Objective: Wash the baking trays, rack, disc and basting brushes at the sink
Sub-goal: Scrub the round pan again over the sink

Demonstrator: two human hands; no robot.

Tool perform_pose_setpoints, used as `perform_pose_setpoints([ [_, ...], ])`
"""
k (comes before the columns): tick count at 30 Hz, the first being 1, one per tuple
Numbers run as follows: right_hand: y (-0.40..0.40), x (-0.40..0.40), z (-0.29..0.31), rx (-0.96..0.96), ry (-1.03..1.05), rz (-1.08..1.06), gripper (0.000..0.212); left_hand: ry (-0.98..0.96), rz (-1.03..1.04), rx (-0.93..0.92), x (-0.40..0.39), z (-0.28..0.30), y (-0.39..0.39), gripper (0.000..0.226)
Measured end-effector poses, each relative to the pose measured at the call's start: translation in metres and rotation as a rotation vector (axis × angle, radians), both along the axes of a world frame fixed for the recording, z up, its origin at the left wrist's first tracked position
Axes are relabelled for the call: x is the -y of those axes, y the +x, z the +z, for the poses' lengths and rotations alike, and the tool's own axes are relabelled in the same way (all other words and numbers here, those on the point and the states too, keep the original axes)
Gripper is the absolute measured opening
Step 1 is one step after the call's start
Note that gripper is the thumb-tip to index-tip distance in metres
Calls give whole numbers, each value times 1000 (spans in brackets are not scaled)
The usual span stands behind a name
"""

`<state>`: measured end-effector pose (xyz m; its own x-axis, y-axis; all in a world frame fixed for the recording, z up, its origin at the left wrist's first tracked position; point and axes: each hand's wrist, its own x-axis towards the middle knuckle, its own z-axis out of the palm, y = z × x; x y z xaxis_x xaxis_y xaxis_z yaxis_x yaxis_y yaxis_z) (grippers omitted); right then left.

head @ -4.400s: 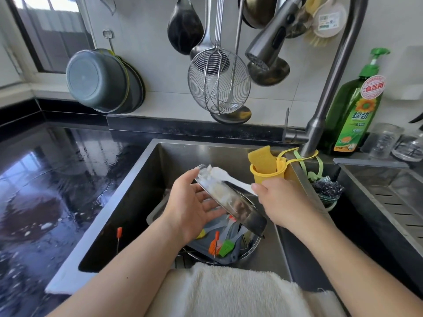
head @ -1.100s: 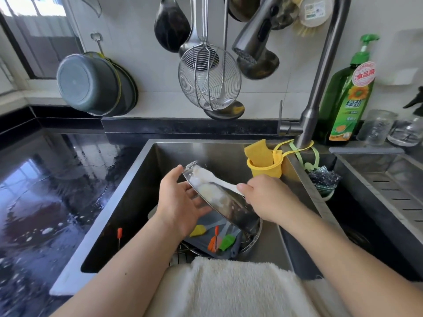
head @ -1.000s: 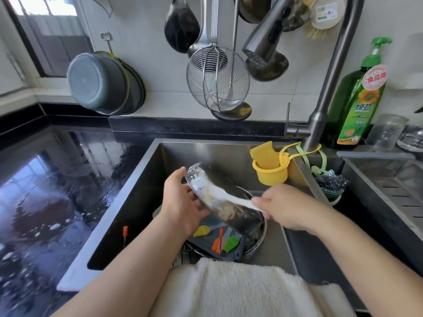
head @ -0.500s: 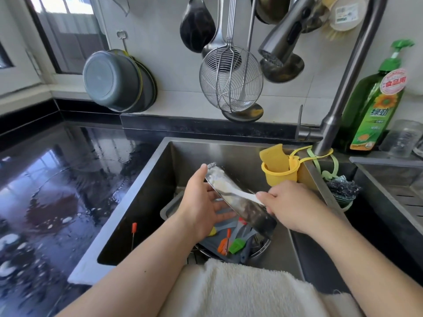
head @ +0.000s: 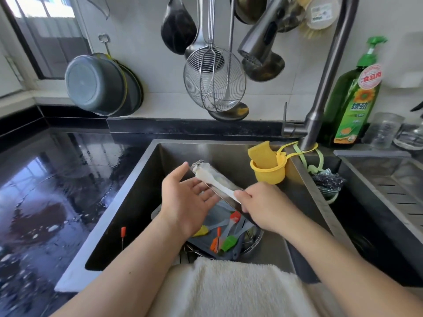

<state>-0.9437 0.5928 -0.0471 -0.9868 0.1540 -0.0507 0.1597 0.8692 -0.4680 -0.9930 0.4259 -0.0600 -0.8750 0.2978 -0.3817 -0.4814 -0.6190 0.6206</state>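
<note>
Disc [head: 225, 186]: round, shiny metal, held tilted and nearly edge-on over the sink [head: 229, 154], upper rim toward the back wall, lower rim down by the right wrist; pale streaks of suds on the upper face.
Left hand [head: 186, 200]: palm up beneath the disc, fingers nearly straight and spread against its underside, thumb raised beside the upper rim; cradling, not clenching.
Right hand [head: 263, 205]: fingers curled round the white handle of a brush [head: 212, 180], head pressed flat on the upper part of the disc.
Brush: white, head pale and soapy, hard to tell apart from the suds.
Tray [head: 206, 245]: dark grey, lying low in the sink under the hands, near corner showing.
Basting brushes [head: 227, 242]: on the tray, translucent handles with heads in red, orange, green and yellow; yellow head partly behind the left wrist.
Rack [head: 185, 253]: thin wire legs showing under the tray; rest covered.
Hidden: lower edge of the disc behind the right hand; exact count of trays not clear; round metal rim under the tray at right, identity uncertain.
Loose item: thin rod with an orange tip [head: 123, 234] standing against the sink's left wall.
Holder [head: 269, 171]: yellow cup hung from the tap [head: 320, 94], yellow sponge inside.
Foreground: white towel [head: 231, 287] draped over the sink's front edge.
Right: green soap bottle [head: 353, 99] by the tap; second basin cut off at the frame edge.
Wall: wire skimmer [head: 214, 78], ladles and grey pans hanging, tops cut off.
Counter [head: 45, 191]: black, wet.
</note>
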Motion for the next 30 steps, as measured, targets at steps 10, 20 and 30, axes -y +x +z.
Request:
perform_pose_setpoints([
  [10,6,-11,-1,77,-14,27,51,88,19,-7,5,-7,-6,56],
  [20,2,-14,-2,66,15,19,51,83,2,-14,1,-6,-3,48],
  [30,7,-21,1,186,-96,-11,49,-52,96,-44,0,-6,-7,48],
])
